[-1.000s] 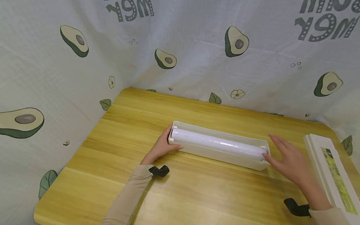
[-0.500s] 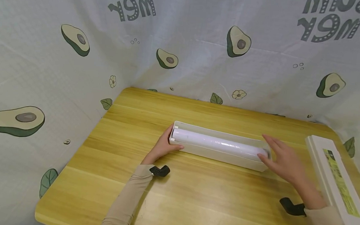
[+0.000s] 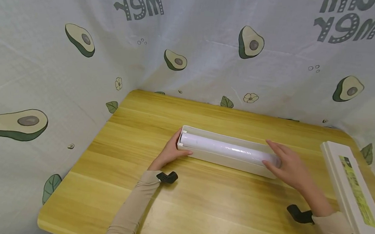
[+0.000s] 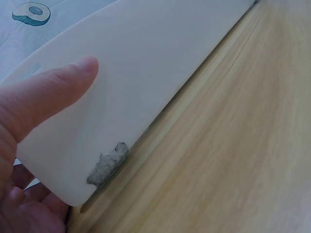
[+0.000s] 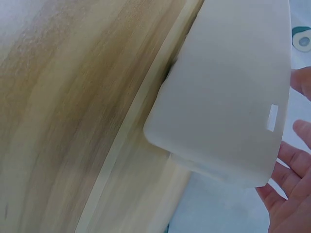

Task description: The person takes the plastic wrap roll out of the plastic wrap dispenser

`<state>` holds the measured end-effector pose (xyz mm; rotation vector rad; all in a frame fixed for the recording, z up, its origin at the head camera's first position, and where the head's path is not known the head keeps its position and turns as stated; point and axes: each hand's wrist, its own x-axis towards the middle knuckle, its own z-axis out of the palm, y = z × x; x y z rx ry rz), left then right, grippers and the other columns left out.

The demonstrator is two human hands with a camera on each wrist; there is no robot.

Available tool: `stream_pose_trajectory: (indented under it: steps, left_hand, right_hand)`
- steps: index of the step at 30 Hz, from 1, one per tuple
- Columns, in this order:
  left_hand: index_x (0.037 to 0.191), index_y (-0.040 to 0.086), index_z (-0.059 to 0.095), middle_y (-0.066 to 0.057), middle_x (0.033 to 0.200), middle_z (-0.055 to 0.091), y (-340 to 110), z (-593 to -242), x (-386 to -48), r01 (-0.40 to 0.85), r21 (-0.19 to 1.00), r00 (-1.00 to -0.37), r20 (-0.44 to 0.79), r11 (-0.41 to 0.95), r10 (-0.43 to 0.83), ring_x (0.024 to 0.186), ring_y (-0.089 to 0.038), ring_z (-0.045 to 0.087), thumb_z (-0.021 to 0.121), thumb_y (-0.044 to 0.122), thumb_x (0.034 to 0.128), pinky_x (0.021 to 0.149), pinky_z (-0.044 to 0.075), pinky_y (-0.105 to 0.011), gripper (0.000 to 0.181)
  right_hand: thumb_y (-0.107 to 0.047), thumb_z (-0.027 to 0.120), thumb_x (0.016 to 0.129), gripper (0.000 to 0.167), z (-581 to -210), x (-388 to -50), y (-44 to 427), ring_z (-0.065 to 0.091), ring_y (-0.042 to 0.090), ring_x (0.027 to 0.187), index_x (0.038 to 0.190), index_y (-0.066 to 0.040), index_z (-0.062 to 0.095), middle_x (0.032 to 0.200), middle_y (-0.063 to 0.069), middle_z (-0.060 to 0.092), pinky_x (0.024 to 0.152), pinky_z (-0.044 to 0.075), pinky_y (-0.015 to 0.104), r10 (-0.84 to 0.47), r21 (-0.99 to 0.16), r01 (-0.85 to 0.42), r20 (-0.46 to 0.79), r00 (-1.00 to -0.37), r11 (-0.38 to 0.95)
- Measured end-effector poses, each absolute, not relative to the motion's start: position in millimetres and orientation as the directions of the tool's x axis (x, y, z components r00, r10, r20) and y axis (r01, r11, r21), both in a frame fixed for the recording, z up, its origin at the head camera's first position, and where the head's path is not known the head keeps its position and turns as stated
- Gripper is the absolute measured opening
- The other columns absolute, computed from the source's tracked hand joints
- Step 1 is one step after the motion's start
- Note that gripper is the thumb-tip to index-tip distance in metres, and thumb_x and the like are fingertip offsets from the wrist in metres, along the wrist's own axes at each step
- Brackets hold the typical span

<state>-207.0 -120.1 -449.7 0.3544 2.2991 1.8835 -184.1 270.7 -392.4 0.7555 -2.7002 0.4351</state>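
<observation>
A long white open-topped box (image 3: pixel 223 163) lies on the wooden table, slightly slanted. Inside it rests a glossy white roll (image 3: pixel 218 146), which looks like cling film. My left hand (image 3: pixel 168 152) grips the box's left end, thumb on the front wall and fingers round the end. In the left wrist view the thumb (image 4: pixel 58 92) lies flat on the white wall, near a grey rough patch (image 4: pixel 108 164) low on it. My right hand (image 3: pixel 289 168) hovers over the box's right end, fingers spread and loosely bent, thumb near the roll's end; whether it touches the roll is unclear.
A long white lid-like piece (image 3: pixel 335 176) with a yellow-green label (image 3: pixel 358 192) lies at the table's right side, beside the right forearm. A pale curtain (image 3: pixel 208 36) printed with avocados hangs behind and left of the table (image 3: pixel 207 207).
My right hand has moved left and inward, from beyond the box's right end to over it, its thumb now farther along the roll. The left hand keeps its hold.
</observation>
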Motion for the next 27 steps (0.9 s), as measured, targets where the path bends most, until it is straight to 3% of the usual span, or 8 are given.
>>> stream_pose_trajectory:
  steps: [8, 15, 27]
  left_hand:
    - [0.152, 0.008, 0.009, -0.018, 0.149, 0.033, -120, -437, -200, 0.092, 0.976, -0.961, 0.036, 0.196, 0.273, 0.126, -0.032, 0.043, 0.072, 0.003, 0.0782, 0.106, 0.038, -0.045, 0.097]
    - [0.152, 0.011, 0.009, -0.016, 0.149, 0.033, -121, -435, -200, 0.077, 0.980, -0.960, 0.023, 0.182, 0.281, 0.127, -0.032, 0.042, 0.073, 0.002, 0.0773, 0.106, 0.038, -0.045, 0.099]
    - [0.152, 0.019, 0.015, -0.011, 0.145, 0.038, -119, -467, -214, 0.099, 0.980, -0.969, 0.055, 0.175, 0.242, 0.123, -0.026, 0.045, 0.077, 0.004, 0.0742, 0.104, 0.040, -0.041, 0.100]
  right_hand:
    - [-0.027, 0.074, 0.078, 0.073, -394, -185, 267, 0.053, 0.042, 0.109, 0.142, -0.012, 0.042, 0.124, 0.025, 0.056, 0.086, 0.042, 0.059, -0.485, -0.193, -0.567, 0.347, -0.803, 0.801]
    - [-0.024, 0.074, 0.079, 0.071, -393, -184, 263, 0.053, 0.041, 0.109, 0.141, -0.011, 0.042, 0.124, 0.024, 0.057, 0.086, 0.042, 0.059, -0.504, -0.209, -0.583, 0.331, -0.797, 0.785]
    - [-0.023, 0.067, 0.085, 0.063, -391, -186, 261, 0.053, 0.041, 0.112, 0.142, -0.016, 0.041, 0.128, 0.020, 0.056, 0.086, 0.044, 0.059, -0.543, -0.245, -0.589, 0.231, -0.807, 0.771]
